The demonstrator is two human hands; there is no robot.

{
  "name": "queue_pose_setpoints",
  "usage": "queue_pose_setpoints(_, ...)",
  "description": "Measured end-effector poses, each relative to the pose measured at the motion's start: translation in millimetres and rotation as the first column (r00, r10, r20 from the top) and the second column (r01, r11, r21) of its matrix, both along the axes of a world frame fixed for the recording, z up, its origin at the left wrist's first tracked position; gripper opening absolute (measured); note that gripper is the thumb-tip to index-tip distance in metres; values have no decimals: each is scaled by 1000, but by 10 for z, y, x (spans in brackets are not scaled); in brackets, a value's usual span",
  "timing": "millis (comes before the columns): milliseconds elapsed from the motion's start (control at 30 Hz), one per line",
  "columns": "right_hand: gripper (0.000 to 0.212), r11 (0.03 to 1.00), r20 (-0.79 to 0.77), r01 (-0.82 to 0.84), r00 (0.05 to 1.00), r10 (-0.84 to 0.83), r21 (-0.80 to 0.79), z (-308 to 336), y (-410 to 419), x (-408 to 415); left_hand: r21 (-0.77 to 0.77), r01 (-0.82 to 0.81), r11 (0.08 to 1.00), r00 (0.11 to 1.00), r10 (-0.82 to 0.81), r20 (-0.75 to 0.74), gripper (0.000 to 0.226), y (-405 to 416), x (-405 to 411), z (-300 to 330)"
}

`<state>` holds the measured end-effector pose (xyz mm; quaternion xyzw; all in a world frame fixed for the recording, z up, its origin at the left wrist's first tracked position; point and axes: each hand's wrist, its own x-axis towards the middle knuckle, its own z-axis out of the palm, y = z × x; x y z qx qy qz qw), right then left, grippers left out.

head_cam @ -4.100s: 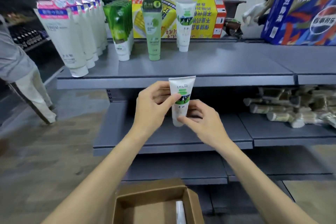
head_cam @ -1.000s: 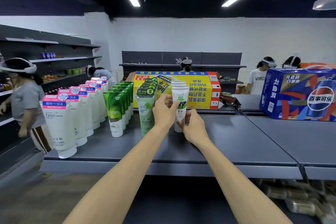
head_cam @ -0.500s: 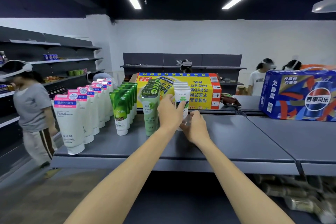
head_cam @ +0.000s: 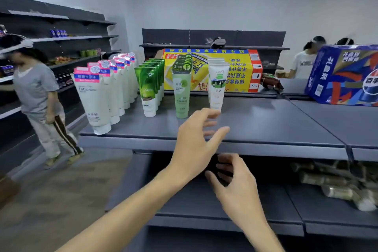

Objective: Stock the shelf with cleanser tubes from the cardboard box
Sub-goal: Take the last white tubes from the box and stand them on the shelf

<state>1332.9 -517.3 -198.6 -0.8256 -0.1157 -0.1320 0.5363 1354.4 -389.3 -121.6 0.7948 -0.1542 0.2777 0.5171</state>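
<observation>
Head view shows the white tube (head_cam: 217, 86) standing cap-down on the shelf (head_cam: 266, 127), at the front of a short row of like tubes, just right of the green tube (head_cam: 181, 90) row and in front of the yellow box (head_cam: 241, 71). Both hands are free of it: the left hand (head_cam: 196, 141) hangs over the shelf's front edge with fingers spread and relaxed, holding nothing, its fingertips near the tube's cap but apart from it; the right hand (head_cam: 235, 184) sits lower, below the shelf edge, fingers loosely bent and also empty. The cardboard box is out of view

By my judgement the tube is light and soft-walled, so it will dent under a hard squeeze, and its glossy skin looks a little slippery. Standing on a narrow cap with a wide flat crimp on top, it seems tippy; a nudge could topple it into its neighbours like dominoes. The best hold is probably a gentle pinch across the flat faces at mid-body, or low near the stiffer cap shoulder, with the second hand steadying the top while setting it down
</observation>
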Motion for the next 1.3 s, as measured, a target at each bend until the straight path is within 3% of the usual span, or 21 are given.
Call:
queue_pose_setpoints(300, 40, 992, -274, -42, 962, 8, -121, -1087, -50, -322, -76, -74, 994, 950, 47, -308, 29, 129, -604, -1395)
queue_pose_setpoints(667, 31, 927, -627, -183, 776, -68, -328, -2545, -94, -713, -1, -185, 983, 764, 143, -630, 28, 163, -1050, -2834)
queue_pose_setpoints(867, 24, 838, -780, -369, 617, -103, -403, -3249, -6, -859, 49, -204, 978, 636, 171, -752, 26, 239, -1287, -3522)
queue_pose_setpoints(1033, 45, 757, -842, -486, 517, -154, -436, -3739, 216, -935, 140, -190, 972, 527, 222, -820, 25, 335, -1486, -4031)
queue_pose_setpoints(1167, 67, 809, -912, -453, 338, -232, -374, -4097, 342, -995, 148, -204, 968, 456, 228, -860, 24, 487, -1638, -4270)
queue_pose_setpoints(1300, 77, 930, -949, -222, 188, -254, -293, -4427, 404, -991, 174, -189, 966, 399, 238, -886, 26, 725, -1745, -4396)
